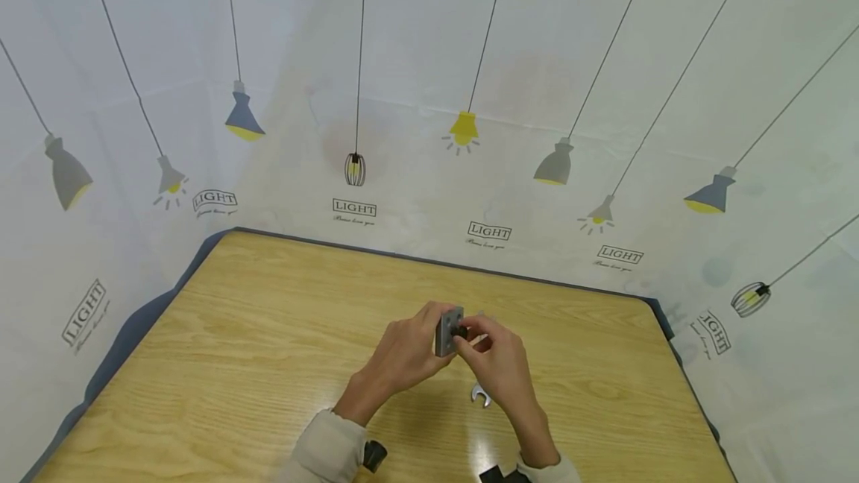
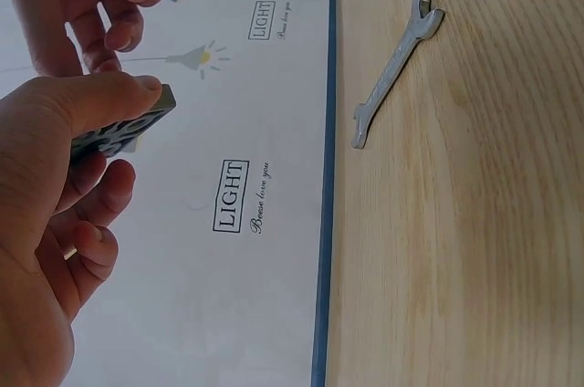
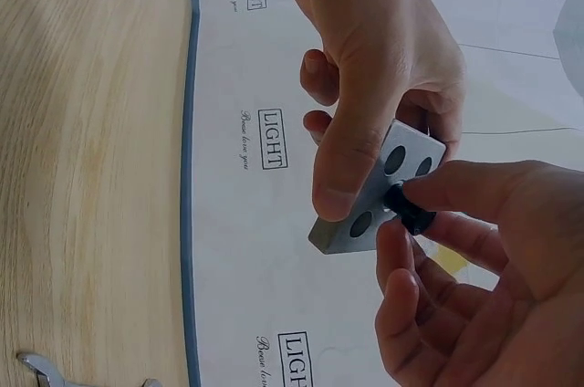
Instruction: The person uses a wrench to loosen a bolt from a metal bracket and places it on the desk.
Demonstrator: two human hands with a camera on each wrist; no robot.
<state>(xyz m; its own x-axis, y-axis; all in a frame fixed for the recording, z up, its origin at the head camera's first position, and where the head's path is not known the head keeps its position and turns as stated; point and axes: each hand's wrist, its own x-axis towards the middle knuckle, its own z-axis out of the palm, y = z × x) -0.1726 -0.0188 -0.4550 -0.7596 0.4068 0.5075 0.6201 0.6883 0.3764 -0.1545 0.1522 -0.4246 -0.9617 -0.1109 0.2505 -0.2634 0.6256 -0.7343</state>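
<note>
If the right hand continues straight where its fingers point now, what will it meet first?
Most likely the block: its holed face lies just beyond the black piece that the right hand pinches. Whether that piece enters a hole, I cannot tell.

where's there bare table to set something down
Bare table: the wide patch between the left grip and the blue edging on the left; the patch right of the right grip; the strip along the far edge. Crowded: the middle, where the wrench lies beneath the right grip, which pinches the black piece at the metal block.
</note>
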